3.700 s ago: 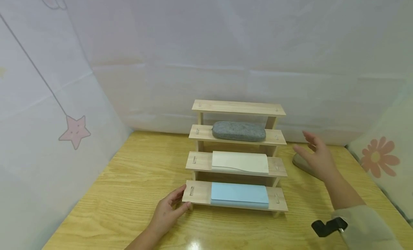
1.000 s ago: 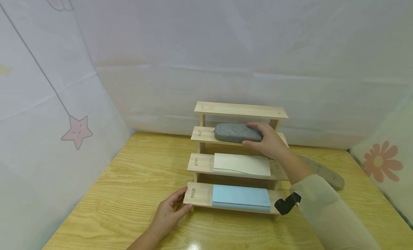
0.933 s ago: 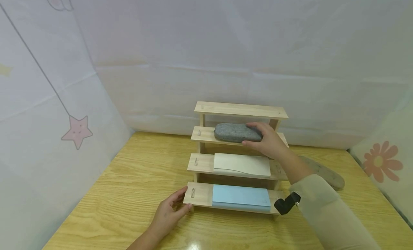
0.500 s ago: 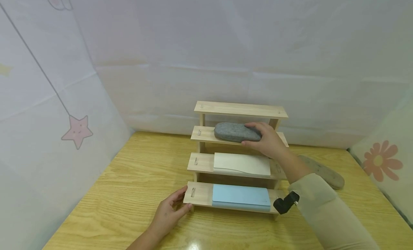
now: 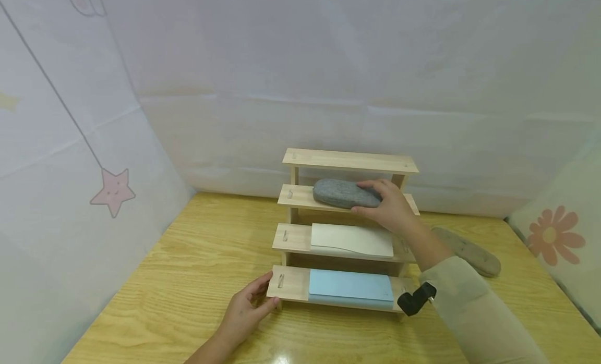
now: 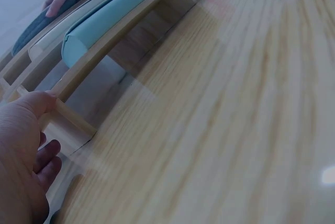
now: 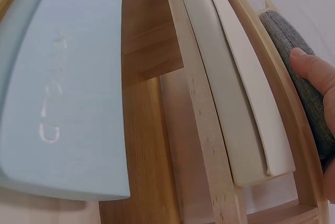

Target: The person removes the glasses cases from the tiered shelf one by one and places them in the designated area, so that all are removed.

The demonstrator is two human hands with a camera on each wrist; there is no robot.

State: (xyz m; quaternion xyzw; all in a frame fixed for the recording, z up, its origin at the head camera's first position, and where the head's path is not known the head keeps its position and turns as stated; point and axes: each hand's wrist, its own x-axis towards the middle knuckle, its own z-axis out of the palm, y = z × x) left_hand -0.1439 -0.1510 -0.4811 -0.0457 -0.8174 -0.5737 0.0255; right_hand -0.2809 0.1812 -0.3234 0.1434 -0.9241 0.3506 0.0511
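A wooden stepped display rack with several shelves stands on the table. My left hand holds the left end of its lowest shelf, the thumb at the front edge. On the second shelf from the top lies a grey fabric glasses case. My right hand grips that case by its right end, thumb in front and fingers over the back; this end is partly hidden. Below it sits a cream glasses case with a wavy flap. A light blue glasses case rests on the lowest shelf.
A brownish glasses case lies on the wood-grain table to the right of the rack, partly behind my right forearm. A pale printed cloth hangs behind and at both sides. The top shelf bears nothing.
Since the oldest frame my right hand has moved left from over the brownish case to the grey glasses case and grasped it. Over the last second hardly anything moves; my left hand stays put.
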